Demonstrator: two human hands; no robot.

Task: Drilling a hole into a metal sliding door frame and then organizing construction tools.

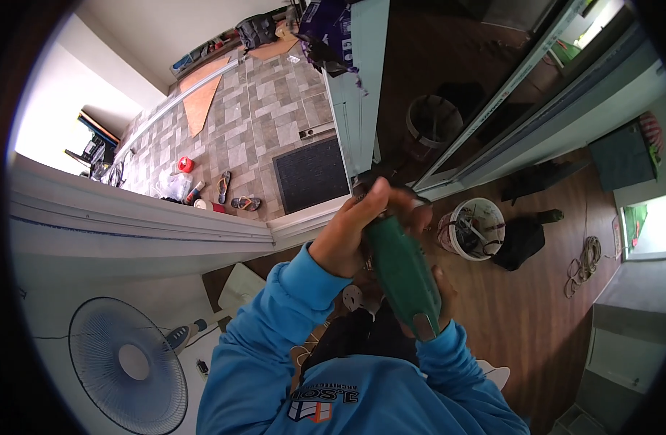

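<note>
A green angle grinder is held up in front of my chest, tilted, with its dark head end away from me. My left hand is closed around the grinder near its head, the thumb raised along the top. The fingers at that end are smeared by motion, and the head is partly hidden behind them. My right hand grips the rear of the green body from the right side; most of its fingers are hidden behind the tool. Just beyond the head stands the white door frame.
A dark glass sliding door stands ahead. On the right wooden floor are a white bucket of tools, a black bag and a coiled rope. At left is a fan; past the sill lie sandals and a black mat.
</note>
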